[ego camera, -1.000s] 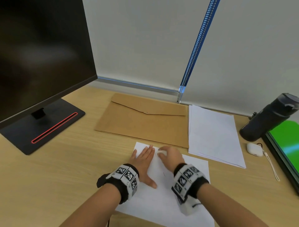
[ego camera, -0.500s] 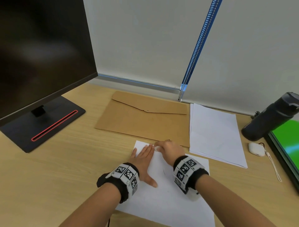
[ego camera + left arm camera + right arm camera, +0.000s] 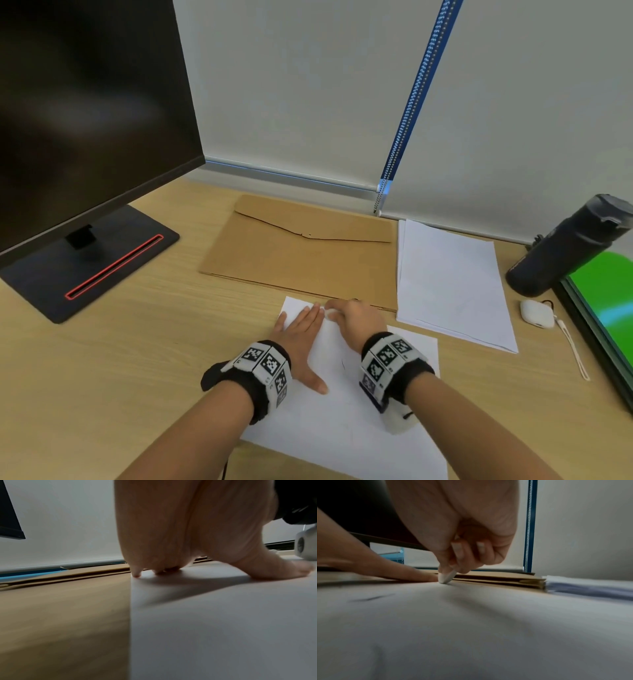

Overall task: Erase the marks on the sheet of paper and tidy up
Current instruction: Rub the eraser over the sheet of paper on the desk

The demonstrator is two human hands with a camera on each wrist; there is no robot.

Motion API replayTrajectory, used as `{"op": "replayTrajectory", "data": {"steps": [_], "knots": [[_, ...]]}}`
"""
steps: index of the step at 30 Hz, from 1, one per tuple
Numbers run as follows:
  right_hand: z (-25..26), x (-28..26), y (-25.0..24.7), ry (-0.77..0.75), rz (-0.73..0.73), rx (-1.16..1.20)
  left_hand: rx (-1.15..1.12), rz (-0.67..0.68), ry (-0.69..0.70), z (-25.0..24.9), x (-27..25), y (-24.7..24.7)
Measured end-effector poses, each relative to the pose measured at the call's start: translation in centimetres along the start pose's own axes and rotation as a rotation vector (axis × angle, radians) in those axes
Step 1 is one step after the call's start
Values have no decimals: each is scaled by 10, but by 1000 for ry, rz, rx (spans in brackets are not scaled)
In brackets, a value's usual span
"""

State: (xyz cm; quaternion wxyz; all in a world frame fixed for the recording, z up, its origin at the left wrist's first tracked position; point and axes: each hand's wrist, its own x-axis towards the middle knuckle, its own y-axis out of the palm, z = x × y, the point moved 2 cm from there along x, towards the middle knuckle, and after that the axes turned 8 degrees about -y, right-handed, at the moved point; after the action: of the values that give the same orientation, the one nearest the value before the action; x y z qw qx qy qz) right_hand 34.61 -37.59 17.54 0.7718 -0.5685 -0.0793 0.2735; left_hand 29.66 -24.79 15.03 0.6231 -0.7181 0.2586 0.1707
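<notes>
Desk (image 3: pixel 102 359) looks like matt light woodgrain — sheet of paper (image 3: pixel 342 428) is smooth matt white, brown folder (image 3: pixel 291 267) plain kraft card, bottle (image 3: pixel 565 246) dark satin plastic.

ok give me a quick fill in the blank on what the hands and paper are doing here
1. The left hand lies flat on the sheet of paper, fingers ____.
2. The right hand pinches a white ____ against the sheet.
3. The brown envelope lies ____ the sheet.
4. A short dark ____ shows between the wrists.

Missing words: straight; eraser; behind; mark
</notes>
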Motion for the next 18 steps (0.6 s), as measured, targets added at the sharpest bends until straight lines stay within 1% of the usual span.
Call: {"op": "replayTrajectory", "data": {"steps": [5, 8, 14, 18], "knots": [[-24, -19, -9, 39, 54, -36, 6, -8, -1, 0, 0, 0], [-25, -21, -12, 49, 62, -33, 4, 0, 6, 0, 1, 0], [-14, -2, -7, 85, -32, 5, 38, 19, -2, -2, 0, -2], [-10, -19, 7, 59, -33, 35, 38, 13, -12, -4, -1, -4]]}}
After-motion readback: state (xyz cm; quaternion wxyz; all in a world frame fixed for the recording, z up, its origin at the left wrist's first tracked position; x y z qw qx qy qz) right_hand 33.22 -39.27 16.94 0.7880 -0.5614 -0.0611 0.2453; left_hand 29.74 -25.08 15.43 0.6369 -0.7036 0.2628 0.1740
